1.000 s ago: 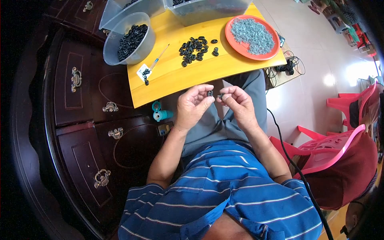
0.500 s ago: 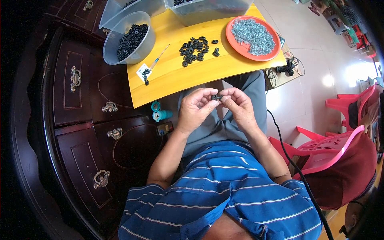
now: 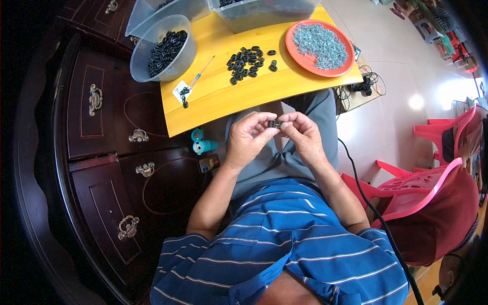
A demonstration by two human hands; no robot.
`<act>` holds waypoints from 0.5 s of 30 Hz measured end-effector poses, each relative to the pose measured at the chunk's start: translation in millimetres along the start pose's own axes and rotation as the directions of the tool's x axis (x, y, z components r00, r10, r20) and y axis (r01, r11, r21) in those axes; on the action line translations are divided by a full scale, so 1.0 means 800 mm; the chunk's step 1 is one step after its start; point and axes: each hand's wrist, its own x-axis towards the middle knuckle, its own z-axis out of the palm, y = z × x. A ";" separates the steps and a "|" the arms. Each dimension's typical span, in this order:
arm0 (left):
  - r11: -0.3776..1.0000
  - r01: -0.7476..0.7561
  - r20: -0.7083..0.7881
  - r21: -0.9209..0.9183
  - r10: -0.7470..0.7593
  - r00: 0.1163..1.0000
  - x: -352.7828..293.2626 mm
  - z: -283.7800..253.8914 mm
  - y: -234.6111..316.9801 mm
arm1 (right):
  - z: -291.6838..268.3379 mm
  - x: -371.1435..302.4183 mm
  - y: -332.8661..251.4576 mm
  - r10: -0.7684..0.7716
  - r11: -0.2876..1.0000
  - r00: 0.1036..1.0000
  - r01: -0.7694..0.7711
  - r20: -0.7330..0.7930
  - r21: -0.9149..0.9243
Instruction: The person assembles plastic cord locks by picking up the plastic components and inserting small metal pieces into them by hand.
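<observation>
Over my lap, just off the table's near edge, both hands pinch a small black plastic part (image 3: 275, 124) between thumbs and fingertips. My left hand (image 3: 251, 136) grips its left side, and my right hand (image 3: 304, 134) closes on its right end. Fingertips cover much of it, so its full shape is hidden. On the yellow table (image 3: 213, 101) ahead lies a loose pile of black oval parts (image 3: 245, 63) with holes. Two more lie apart to its right, one of them an upright-looking black piece (image 3: 273, 66). An orange plate (image 3: 305, 63) heaped with small silvery metal pieces (image 3: 323, 46) sits at the right.
A clear round tub (image 3: 140, 66) of black parts stands at the table's left, with clear bins (image 3: 269, 18) behind. A thin screwdriver-like tool (image 3: 198, 76) lies near a white card (image 3: 180, 91). Dark drawers (image 3: 96, 117) flank my left; pink chairs (image 3: 406, 188) stand right.
My hands keep the same pinch on the black plastic part, with hardly any finger movement. The table and its contents appear shifted very slightly left in the view.
</observation>
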 end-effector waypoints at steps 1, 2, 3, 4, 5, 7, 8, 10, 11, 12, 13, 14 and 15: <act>1.000 0.005 0.004 0.008 -0.005 1.000 0.001 0.001 0.000 | -0.001 0.001 0.000 0.009 1.000 1.000 -0.009 -0.002 0.000; 1.000 0.009 0.004 0.010 -0.009 1.000 0.002 0.001 0.000 | -0.002 0.001 0.000 0.019 1.000 1.000 -0.019 -0.004 0.001; 1.000 0.013 0.011 0.015 -0.013 1.000 0.002 0.002 0.000 | -0.002 0.002 0.001 0.023 1.000 1.000 -0.023 -0.004 0.005; 1.000 0.005 0.018 0.012 -0.006 1.000 0.002 0.002 0.001 | -0.002 0.001 -0.001 0.021 1.000 1.000 -0.021 -0.004 0.007; 1.000 -0.001 0.019 0.007 0.000 1.000 0.003 0.002 0.001 | -0.001 0.001 -0.004 0.020 1.000 1.000 -0.020 -0.004 0.010; 1.000 0.014 0.041 -0.008 -0.014 0.999 0.003 0.002 0.001 | -0.001 0.002 -0.005 0.015 1.000 1.000 -0.015 -0.006 0.005; 1.000 0.017 0.040 -0.006 -0.017 0.999 0.005 0.002 0.002 | -0.001 0.003 -0.005 0.013 1.000 1.000 -0.013 -0.007 0.006; 0.999 -0.007 0.037 0.044 0.006 0.999 0.007 0.002 0.004 | -0.002 0.004 -0.005 0.017 1.000 1.000 -0.017 -0.005 0.015; 0.999 -0.006 0.036 0.045 0.004 0.999 0.008 0.002 0.005 | -0.002 0.004 -0.005 0.018 1.000 1.000 -0.018 -0.004 0.021; 0.998 -0.009 0.040 0.068 0.006 0.999 0.009 0.001 0.006 | -0.003 0.005 -0.005 0.019 1.000 1.000 -0.019 -0.003 0.021; 0.996 -0.011 0.046 0.090 0.006 0.999 0.008 0.001 0.007 | -0.004 0.004 -0.004 0.025 1.000 1.000 -0.025 0.003 0.011; 0.996 -0.009 0.047 0.090 0.005 0.999 0.008 0.001 0.007 | -0.004 0.003 -0.003 0.030 1.000 1.000 -0.030 0.009 0.001; 0.987 -0.028 0.058 0.157 0.019 0.998 0.009 0.000 0.008 | -0.004 0.003 -0.003 0.031 1.000 0.999 -0.031 0.009 0.001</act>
